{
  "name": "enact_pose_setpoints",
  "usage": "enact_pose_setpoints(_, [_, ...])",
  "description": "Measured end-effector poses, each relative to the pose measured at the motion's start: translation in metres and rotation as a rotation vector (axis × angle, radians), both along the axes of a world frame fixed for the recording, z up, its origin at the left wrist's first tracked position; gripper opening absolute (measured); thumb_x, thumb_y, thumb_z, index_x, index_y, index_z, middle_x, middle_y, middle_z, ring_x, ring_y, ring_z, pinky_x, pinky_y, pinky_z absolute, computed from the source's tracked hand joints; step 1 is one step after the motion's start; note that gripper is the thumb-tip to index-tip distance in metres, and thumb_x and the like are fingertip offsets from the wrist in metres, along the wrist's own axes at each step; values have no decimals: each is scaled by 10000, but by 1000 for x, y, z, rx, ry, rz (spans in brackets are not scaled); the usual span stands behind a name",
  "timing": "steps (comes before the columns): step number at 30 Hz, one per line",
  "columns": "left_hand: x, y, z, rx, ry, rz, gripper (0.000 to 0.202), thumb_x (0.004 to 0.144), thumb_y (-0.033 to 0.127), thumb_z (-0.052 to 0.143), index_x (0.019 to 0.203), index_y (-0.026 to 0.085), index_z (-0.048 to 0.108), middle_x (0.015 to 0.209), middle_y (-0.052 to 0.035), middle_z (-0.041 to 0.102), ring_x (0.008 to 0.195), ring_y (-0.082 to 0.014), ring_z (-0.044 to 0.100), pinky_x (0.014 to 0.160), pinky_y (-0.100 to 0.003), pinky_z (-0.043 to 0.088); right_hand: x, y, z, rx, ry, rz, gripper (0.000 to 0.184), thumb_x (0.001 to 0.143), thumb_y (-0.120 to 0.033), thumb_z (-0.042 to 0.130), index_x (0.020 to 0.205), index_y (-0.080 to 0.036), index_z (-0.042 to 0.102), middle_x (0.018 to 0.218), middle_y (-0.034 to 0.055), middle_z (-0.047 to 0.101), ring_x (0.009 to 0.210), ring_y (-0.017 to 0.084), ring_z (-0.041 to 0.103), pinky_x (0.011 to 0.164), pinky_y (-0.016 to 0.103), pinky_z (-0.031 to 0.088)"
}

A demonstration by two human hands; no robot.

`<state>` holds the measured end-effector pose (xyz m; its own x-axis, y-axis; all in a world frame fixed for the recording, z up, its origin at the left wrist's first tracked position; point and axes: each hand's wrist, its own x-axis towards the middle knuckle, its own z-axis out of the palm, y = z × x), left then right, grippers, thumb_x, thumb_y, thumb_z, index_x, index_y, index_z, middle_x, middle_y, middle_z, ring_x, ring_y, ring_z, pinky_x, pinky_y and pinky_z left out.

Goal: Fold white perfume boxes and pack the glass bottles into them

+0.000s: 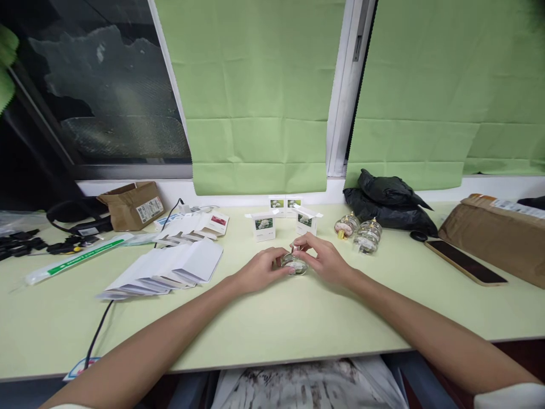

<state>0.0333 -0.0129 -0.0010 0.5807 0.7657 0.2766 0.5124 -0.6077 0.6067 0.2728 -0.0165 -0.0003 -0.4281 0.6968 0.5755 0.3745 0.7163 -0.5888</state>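
A round clear glass perfume bottle (pixel 298 267) stands on the table in front of me. My left hand (pixel 260 270) is closed around its left side, thumb at the front. The fingers of my right hand (pixel 327 261) pinch the pinkish metallic top (pixel 296 248) of the bottle. Just behind are two small white boxes with flower pictures, a left box (pixel 264 228) and a right box (pixel 305 224), both with flaps up. Right of my hands lie glass bottles with gold-coloured tips, one pinkish bottle (pixel 346 225) and some clear bottles (pixel 367 236).
Flat white cartons (pixel 170 267) lie in overlapping rows at left, near a green-and-white packet (pixel 80 258), a black cable (pixel 100 326) and an opened brown box (pixel 134 207). To the right are black plastic bags (pixel 387 204), a phone (pixel 466 262) and a large cardboard box (pixel 494 238).
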Motion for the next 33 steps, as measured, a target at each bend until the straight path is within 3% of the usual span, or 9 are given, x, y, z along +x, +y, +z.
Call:
enact_pose_setpoints(17, [0,1,-2,-13,-17,-12,375,961,562,653,1059,203,698,813,0,616,724,-165,522,643,-279,373,3,3,1,-21,-10,45,214,1033,-441,610,1092,-246,675,1074,53,754,955,205,703,770,306,574])
enact_pose_setpoints(21, [0,1,-1,-4,-6,-17,372,972,561,639,1068,206,693,813,6,613,717,-161,525,647,-278,379,3,2,2,-37,-31,53,221,1043,-429,600,1145,-242,659,1127,60,749,987,202,707,760,295,571])
enact_pose_setpoints(25, [-4,6,0,28,29,32,356,989,561,613,1009,212,675,832,5,629,743,-172,549,671,-287,393,9,5,7,8,-104,42,283,1068,-415,566,1310,-273,602,1241,59,730,1051,205,711,783,299,566])
enact_pose_setpoints(28, [-10,14,-2,83,48,111,346,994,554,607,998,213,663,888,-11,665,794,-193,583,714,-302,412,24,14,16,206,-187,-122,288,1100,-378,486,1347,-259,576,1207,80,733,968,213,705,798,329,538])
enact_pose_setpoints(31, [-17,23,-7,133,54,197,339,999,548,601,1045,219,670,962,-31,699,852,-218,613,746,-316,429,47,27,29,402,-356,-442,257,1110,-348,436,1189,-211,639,1039,106,741,945,261,653,813,367,472])
enact_pose_setpoints(33, [-20,29,-12,154,55,234,337,1007,532,593,1120,226,679,1014,-45,716,893,-234,631,768,-325,442,64,34,37,454,-471,-624,271,1106,-338,428,1128,-181,647,996,124,730,974,289,611,831,378,438])
